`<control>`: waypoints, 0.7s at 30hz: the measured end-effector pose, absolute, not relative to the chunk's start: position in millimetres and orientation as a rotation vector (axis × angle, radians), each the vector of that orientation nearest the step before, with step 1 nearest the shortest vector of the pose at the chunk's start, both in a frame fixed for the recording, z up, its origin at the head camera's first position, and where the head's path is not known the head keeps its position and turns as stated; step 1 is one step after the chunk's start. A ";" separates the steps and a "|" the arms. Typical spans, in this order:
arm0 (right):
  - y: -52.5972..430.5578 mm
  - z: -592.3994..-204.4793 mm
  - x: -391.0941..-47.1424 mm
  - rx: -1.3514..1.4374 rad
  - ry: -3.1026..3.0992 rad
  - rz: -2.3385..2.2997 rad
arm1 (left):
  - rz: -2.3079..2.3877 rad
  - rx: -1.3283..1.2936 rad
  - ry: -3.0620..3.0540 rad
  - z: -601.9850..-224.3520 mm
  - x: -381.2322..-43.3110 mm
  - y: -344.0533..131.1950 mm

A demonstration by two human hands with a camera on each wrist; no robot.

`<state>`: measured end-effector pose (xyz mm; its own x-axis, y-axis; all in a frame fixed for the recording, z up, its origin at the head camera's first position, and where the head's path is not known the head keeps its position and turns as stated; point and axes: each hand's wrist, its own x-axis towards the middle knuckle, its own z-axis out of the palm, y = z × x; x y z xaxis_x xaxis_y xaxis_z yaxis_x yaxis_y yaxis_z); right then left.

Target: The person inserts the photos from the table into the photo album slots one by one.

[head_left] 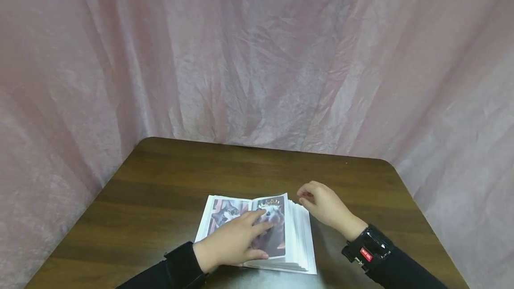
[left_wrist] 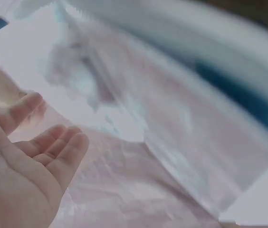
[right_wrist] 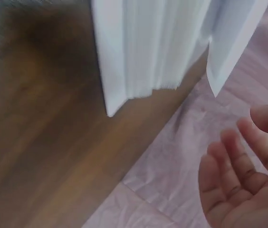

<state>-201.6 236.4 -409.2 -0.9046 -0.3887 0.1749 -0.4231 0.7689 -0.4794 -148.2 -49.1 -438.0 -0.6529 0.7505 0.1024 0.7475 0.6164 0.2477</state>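
A thick book or album [head_left: 299, 240] with white-bordered pictures lies open on the table. Its left page shows a cat picture [head_left: 225, 210]; the right page [head_left: 277, 235] carries another animal picture under gold lettering. My left hand [head_left: 237, 237] is spread over the lower middle of the book, its fingers reaching across the right page. In the left wrist view that hand [left_wrist: 27, 166] has relaxed fingers, with blurred pages [left_wrist: 172, 109] beside it. My right hand [head_left: 327, 204] hovers off the book's upper right corner, fingers loosely bent around nothing. A page corner [right_wrist: 217, 83] stands apart from its fingertips in the right wrist view.
The book sits near the front of a brown wooden table [head_left: 168, 182] with rounded far corners. Behind and around the table hangs a pink crushed-fabric curtain [head_left: 257, 57]. Black bands [head_left: 368, 246] circle both wrists.
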 end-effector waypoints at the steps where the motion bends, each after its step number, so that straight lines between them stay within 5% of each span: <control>1: 237.2 -410.5 -198.3 0.664 -2.886 0.795 | 0.427 1.284 2.817 -435.3 -148.6 -52.2; 21: 247.3 -413.9 -170.6 0.553 -2.841 0.789 | 0.414 0.966 3.056 -439.2 -154.0 -131.0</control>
<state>-170.6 247.3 -413.9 -0.9224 -0.3104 0.2300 -0.3845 0.7946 -0.4699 -154.0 -131.0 -439.2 -0.8175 0.5527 0.1618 0.5758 0.7889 0.2148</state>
